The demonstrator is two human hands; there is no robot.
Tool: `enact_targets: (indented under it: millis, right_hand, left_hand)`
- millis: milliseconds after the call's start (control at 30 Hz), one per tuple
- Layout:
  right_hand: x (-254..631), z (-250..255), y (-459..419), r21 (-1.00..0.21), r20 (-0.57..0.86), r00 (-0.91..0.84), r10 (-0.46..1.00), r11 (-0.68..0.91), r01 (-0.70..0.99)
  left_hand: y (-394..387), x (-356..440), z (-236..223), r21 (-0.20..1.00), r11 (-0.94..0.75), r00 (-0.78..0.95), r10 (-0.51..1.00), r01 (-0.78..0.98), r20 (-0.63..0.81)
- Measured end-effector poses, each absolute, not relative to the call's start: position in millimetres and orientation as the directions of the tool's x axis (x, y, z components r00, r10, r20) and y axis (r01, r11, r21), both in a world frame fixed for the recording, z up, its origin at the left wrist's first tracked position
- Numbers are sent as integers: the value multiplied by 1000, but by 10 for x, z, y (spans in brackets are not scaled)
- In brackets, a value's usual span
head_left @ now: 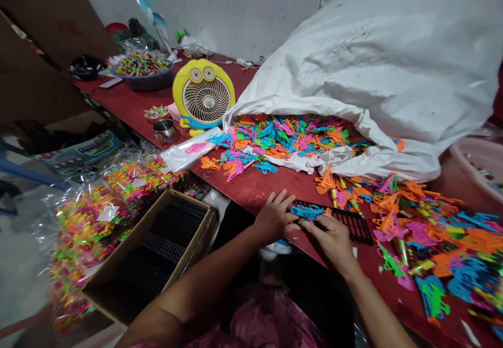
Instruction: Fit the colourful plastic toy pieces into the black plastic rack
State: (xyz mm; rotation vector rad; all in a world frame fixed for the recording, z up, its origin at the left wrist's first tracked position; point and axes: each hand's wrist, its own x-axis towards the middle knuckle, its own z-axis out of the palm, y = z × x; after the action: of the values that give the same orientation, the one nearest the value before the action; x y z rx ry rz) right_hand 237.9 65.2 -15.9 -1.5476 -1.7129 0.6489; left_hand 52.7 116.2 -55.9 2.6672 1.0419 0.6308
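Bracketing the blue plastic piece (307,211) from 2 sides, the left hand (273,217) spreads its fingers and the right hand (333,239) bends its own near the other end, presumably to steady it; whether either truly grips, I cannot tell. The piece lies over part of the black slotted tray (356,226), near the edge of the red table (255,189), perhaps for easy reach. A slumped, crinkled white sack (373,65) gapes toward that edge, probably so its thin, openwork plastic pieces (283,134) are handy. Beside the table, a stiff cardboard box (201,243) holds ridged black stacks (165,242).
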Motion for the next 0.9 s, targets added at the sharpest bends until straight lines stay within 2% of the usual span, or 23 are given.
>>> enact_targets:
  millis: [200, 267, 333, 367, 400, 500, 600, 767, 900]
  right_hand:
    - [2280, -176, 610, -790, 248, -30, 968, 220, 572]
    - [2292, -34, 674, -869, 216, 131, 967, 130, 478]
    - [2343, 172, 772, -957, 176, 426, 887, 52, 287]
    - [2373, 273, 819, -977, 174, 536, 826, 75, 202]
    - [2400, 355, 853, -982, 172, 562, 809, 92, 168]
    - [2425, 385, 853, -977, 140, 459, 878, 46, 209]
    - [2376, 104, 727, -980, 81, 380, 921, 4, 197]
    - [2299, -280, 501, -973, -10, 384, 923, -98, 210]
    - [2319, -235, 380, -934, 59, 429, 901, -102, 342]
  left_hand:
    - [1185, 542, -540, 344, -706, 679, 701, 619, 218]
    - [1185, 538, -550, 345, -708, 681, 699, 615, 221]
    - [1183, 531, -566, 342, -717, 683, 691, 607, 235]
    - [1183, 527, -576, 340, -720, 684, 688, 604, 243]
    - [1183, 525, -586, 339, -722, 682, 687, 603, 251]
    - [1180, 528, -609, 354, -707, 650, 705, 613, 283]
    - [1138, 551, -610, 394, -667, 583, 745, 632, 325]
    - [943, 609, -548, 433, -654, 526, 756, 621, 389]
    - [825, 623, -505, 466, -611, 504, 792, 640, 345]
